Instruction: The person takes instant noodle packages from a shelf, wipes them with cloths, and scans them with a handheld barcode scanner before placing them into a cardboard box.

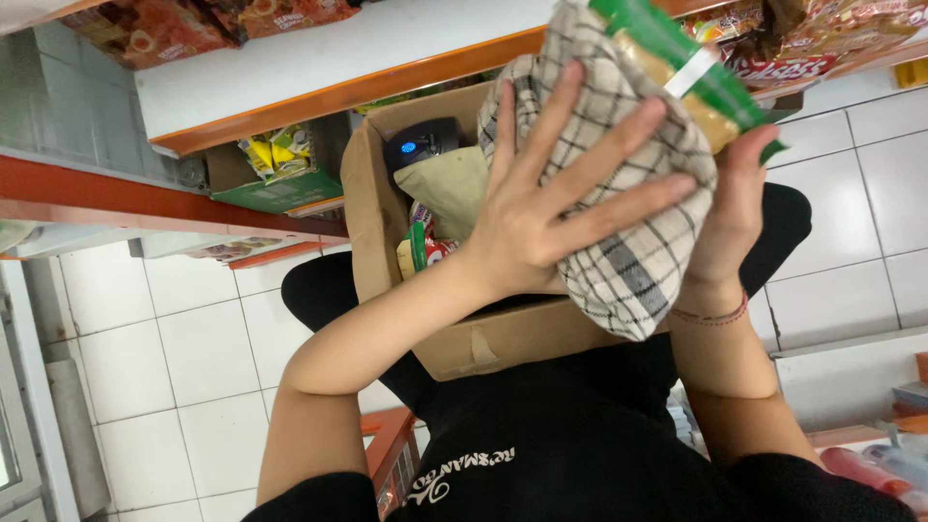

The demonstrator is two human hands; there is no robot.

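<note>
Seen from above, a person in a black top holds a green snack packet [691,77] over an open cardboard box [483,338] resting on their lap. The left hand [551,203] lies flat with fingers spread, pressing a checked cloth [628,261] against the packet. The right hand [735,203] grips the packet from the other side, a thin red bracelet [710,317] at its wrist. Inside the box sit a dark handheld device [420,145] and more packets. Orange-edged shop shelves [329,92] and white floor tiles [193,348] surround them.

Black short sleeves, red wrist string [712,316]
</note>
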